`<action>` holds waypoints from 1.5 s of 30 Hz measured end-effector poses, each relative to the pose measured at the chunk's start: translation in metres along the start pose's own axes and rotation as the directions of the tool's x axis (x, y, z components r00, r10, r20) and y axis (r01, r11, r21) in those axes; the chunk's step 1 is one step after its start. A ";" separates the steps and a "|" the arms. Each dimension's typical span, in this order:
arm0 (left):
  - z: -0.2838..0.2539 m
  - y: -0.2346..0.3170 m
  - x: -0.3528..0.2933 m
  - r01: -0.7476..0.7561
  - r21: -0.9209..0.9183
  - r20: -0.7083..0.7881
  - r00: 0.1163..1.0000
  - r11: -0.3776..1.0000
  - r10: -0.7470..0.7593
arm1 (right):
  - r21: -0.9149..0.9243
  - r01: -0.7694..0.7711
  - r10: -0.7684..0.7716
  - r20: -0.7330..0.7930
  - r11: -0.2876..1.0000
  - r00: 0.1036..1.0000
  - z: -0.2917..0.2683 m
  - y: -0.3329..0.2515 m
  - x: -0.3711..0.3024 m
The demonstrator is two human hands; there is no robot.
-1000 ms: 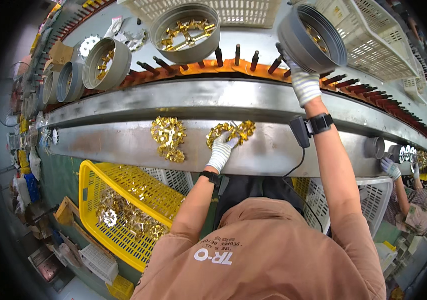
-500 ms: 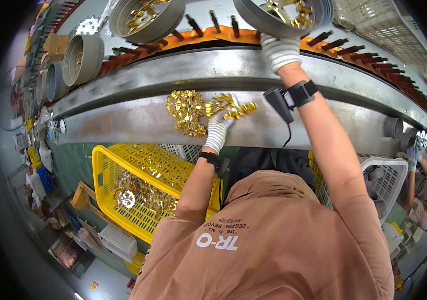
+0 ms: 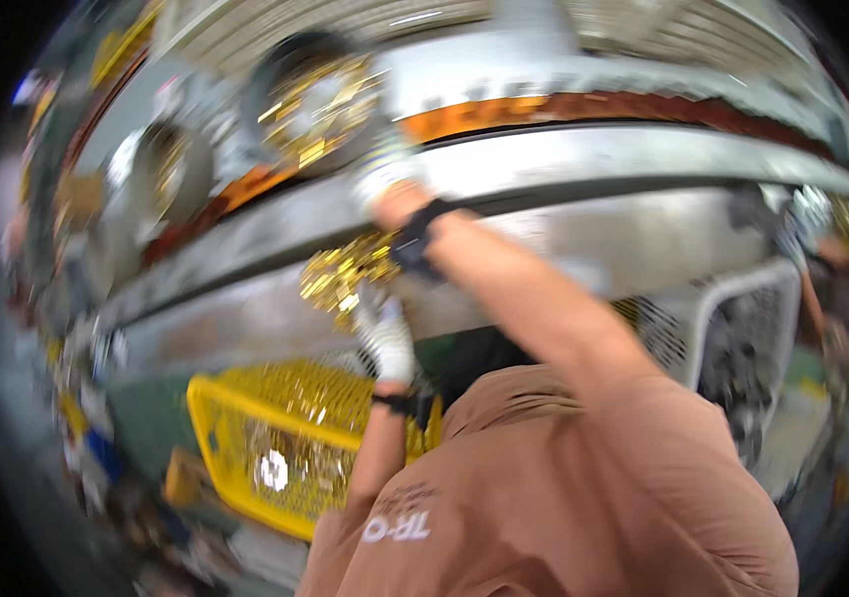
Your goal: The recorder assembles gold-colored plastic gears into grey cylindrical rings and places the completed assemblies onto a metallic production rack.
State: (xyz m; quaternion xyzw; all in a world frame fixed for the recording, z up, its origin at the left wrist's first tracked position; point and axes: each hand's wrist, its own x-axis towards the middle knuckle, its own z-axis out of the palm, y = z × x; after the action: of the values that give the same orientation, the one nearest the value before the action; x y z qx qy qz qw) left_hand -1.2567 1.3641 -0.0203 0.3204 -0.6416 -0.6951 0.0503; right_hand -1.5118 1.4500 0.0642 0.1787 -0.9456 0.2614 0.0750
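Observation:
Motion blurs this view. My right hand [image 3: 386, 167], in a pale striped glove, is at the lower right rim of a round grey tub [image 3: 260, 104] and seems to grip it. Gold metal pieces [image 3: 320, 124] fill that tub. Below my right wrist, a heap of gold metal pieces [image 3: 340, 274] lies on the steel ledge [image 3: 534, 254]. My gloved left hand [image 3: 382, 333] reaches up to the heap's lower edge, with its fingertips against the gold pieces. Blur hides whether those fingers are closed on a piece.
More grey tubs [image 3: 174, 169] stand farther left along the orange pin-lined track [image 3: 464, 117]. A yellow basket [image 3: 207, 438] of shiny parts is below the ledge on the left, and a white basket [image 3: 700, 343] of dark pieces on the right. Another person's arm [image 3: 810, 298] shows at far right.
My right hand and the grey tub have moved left, and the other tubs have shifted left too. My left hand has come to the gold heap. The view has shifted and blurred.

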 end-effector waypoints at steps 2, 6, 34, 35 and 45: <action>0.021 0.014 -0.020 -0.027 0.115 0.099 0.995 0.993 0.016 | -0.151 -0.005 0.048 0.282 0.989 0.958 -0.002 -0.002 -0.005; 0.014 0.011 -0.034 0.030 0.290 0.216 0.972 0.957 -0.096 | 0.533 -0.330 0.272 0.188 0.779 0.944 -0.061 -0.010 -0.059; 0.557 -0.300 -0.649 -0.855 -0.362 0.120 -0.437 0.370 -0.892 | 0.180 -0.826 0.820 0.346 -0.535 -0.456 -0.377 0.281 -1.010; 0.548 -0.319 -0.639 -0.859 -0.329 0.244 -0.479 0.393 -0.843 | 0.235 -0.792 0.793 0.423 -0.564 -0.439 -0.371 0.299 -1.005; 0.643 -0.243 -0.684 -0.658 0.458 0.488 -0.376 0.598 -0.788 | 0.376 -0.820 0.900 0.247 -0.432 -0.360 -0.441 0.343 -0.955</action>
State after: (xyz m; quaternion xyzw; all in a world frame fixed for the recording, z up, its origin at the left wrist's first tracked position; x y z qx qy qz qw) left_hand -0.9616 2.2874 -0.0028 -0.3801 -0.5380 -0.2277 -0.7171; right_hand -0.7367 2.2398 0.0551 -0.6897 -0.5804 0.4150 -0.1234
